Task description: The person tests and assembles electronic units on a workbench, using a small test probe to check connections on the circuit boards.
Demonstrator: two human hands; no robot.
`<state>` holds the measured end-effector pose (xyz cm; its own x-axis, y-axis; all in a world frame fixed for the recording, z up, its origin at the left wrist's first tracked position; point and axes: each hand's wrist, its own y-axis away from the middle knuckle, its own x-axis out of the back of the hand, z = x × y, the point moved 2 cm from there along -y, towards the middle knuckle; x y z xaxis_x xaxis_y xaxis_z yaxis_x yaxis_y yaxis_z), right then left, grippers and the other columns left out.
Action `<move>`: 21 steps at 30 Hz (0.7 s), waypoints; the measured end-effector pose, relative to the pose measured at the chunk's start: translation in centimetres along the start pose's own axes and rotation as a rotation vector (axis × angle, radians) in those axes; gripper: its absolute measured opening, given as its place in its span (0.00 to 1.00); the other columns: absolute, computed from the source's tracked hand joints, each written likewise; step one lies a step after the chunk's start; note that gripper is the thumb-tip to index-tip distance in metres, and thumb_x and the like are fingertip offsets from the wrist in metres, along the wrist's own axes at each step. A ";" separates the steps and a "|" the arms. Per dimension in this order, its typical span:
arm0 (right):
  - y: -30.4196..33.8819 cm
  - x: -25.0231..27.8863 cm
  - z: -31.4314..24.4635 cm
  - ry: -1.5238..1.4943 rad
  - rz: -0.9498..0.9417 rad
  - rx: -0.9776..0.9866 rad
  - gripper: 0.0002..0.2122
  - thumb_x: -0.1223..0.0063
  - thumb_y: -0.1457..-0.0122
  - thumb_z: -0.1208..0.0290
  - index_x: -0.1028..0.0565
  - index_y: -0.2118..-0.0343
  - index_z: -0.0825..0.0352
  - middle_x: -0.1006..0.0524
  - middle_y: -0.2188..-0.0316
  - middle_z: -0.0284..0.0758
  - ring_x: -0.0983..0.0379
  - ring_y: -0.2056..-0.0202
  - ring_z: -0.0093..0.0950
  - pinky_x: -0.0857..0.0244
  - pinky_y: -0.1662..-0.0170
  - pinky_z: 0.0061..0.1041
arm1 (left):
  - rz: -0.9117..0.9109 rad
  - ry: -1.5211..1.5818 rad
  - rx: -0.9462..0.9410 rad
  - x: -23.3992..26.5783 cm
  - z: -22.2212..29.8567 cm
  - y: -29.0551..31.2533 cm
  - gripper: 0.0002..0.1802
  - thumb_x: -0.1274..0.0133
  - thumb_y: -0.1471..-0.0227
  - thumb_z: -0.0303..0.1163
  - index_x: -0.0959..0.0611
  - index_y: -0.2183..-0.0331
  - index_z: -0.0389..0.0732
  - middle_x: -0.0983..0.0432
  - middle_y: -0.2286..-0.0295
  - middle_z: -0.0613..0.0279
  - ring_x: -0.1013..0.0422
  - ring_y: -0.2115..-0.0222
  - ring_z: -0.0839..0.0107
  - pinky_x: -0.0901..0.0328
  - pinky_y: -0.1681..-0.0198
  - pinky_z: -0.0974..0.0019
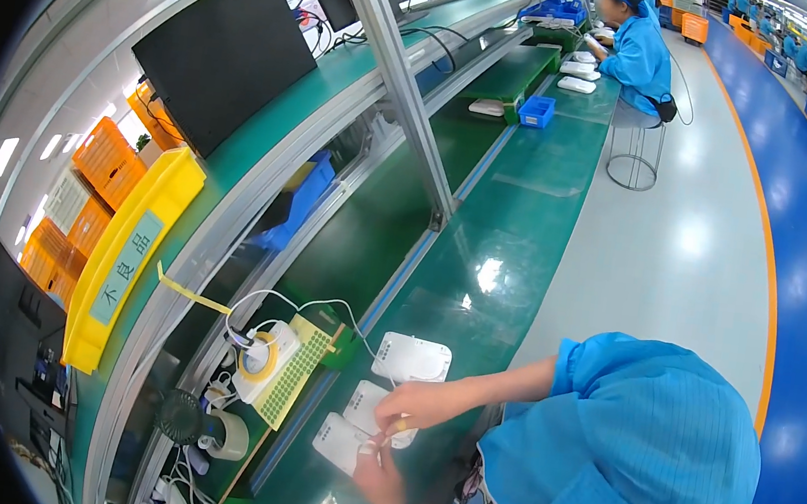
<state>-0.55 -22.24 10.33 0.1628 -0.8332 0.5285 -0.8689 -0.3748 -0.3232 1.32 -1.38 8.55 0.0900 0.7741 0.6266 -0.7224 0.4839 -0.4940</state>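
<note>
My right hand (412, 406) reaches over a middle white flat box (366, 401), its fingers pinched together. A thin white cable (354, 325) runs from the socket block to this hand and seems to end in its fingers. My left hand (380, 479) meets it from below, fingertips closed; what they pinch is too small to make out. Just beyond the right hand lies another white flat box (414, 358) with rounded corners. Beside the left hand rests a third white box (338, 442), partly covered by the fingers.
A white socket block (267, 364) with plugs sits by a yellow-green dotted board (304, 366). Nearby are a small dark fan (180, 416), a yellow bin (133, 259) and a metal post (399, 80). Farther along the green bench (486, 232), a seated co-worker (639, 54) handles white items.
</note>
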 end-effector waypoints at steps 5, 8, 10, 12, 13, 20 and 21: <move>-0.1 -1.1 0.6 -0.084 -0.094 -0.079 0.05 0.41 0.41 0.74 0.19 0.64 0.66 0.17 0.64 0.40 0.20 0.61 0.40 0.28 0.57 0.37 | 0.041 -0.027 0.014 0.9 -1.2 1.4 0.11 0.35 0.46 0.23 0.17 0.60 0.36 0.19 0.64 0.47 0.21 0.63 0.48 0.27 0.57 0.53; 0.9 -0.8 1.4 0.088 0.087 -0.031 0.07 0.40 0.48 0.77 0.17 0.65 0.64 0.17 0.64 0.38 0.20 0.59 0.40 0.26 0.55 0.37 | 0.043 -0.092 -0.055 1.8 -2.4 0.6 0.32 0.30 0.56 0.25 0.22 0.47 0.38 0.25 0.47 0.44 0.29 0.45 0.43 0.35 0.41 0.49; 1.5 0.3 3.0 0.287 0.272 0.022 0.06 0.38 0.47 0.76 0.17 0.65 0.62 0.18 0.66 0.38 0.20 0.61 0.40 0.26 0.56 0.37 | 0.050 -0.155 -0.023 1.9 -3.6 -0.6 0.44 0.27 0.55 0.34 0.28 0.40 0.33 0.33 0.40 0.37 0.38 0.38 0.38 0.42 0.34 0.44; 1.3 1.1 2.6 0.290 0.317 -0.016 0.07 0.36 0.48 0.78 0.18 0.65 0.65 0.18 0.67 0.38 0.20 0.62 0.39 0.26 0.59 0.36 | 0.015 -0.162 0.009 1.6 -5.8 -0.1 0.50 0.26 0.57 0.40 0.31 0.38 0.31 0.37 0.37 0.37 0.43 0.35 0.37 0.46 0.32 0.42; 1.3 1.3 2.1 0.321 0.307 -0.047 0.06 0.35 0.47 0.78 0.18 0.66 0.66 0.19 0.68 0.38 0.20 0.64 0.39 0.26 0.61 0.35 | -0.030 -0.127 0.031 1.5 -6.1 0.3 0.51 0.26 0.57 0.43 0.32 0.38 0.31 0.38 0.36 0.38 0.45 0.34 0.36 0.47 0.32 0.41; -0.5 -2.9 0.2 0.367 0.192 -0.046 0.04 0.35 0.47 0.77 0.20 0.70 0.66 0.22 0.70 0.38 0.23 0.65 0.40 0.27 0.64 0.38 | -0.047 -0.277 0.206 1.1 -3.4 4.4 0.54 0.27 0.57 0.48 0.33 0.35 0.35 0.43 0.33 0.44 0.49 0.31 0.41 0.50 0.32 0.35; -0.9 -3.4 -0.2 0.345 0.181 -0.038 0.04 0.36 0.47 0.76 0.21 0.70 0.66 0.23 0.72 0.37 0.24 0.65 0.39 0.27 0.63 0.38 | -0.040 -0.284 0.210 1.1 -2.9 4.8 0.54 0.27 0.57 0.48 0.32 0.35 0.35 0.43 0.33 0.44 0.49 0.31 0.42 0.49 0.32 0.35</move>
<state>-0.45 -19.00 9.00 -0.1556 -0.6962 0.7008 -0.8870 -0.2138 -0.4093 -0.02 2.98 5.11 -0.0517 0.5975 0.8002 -0.8499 0.3944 -0.3494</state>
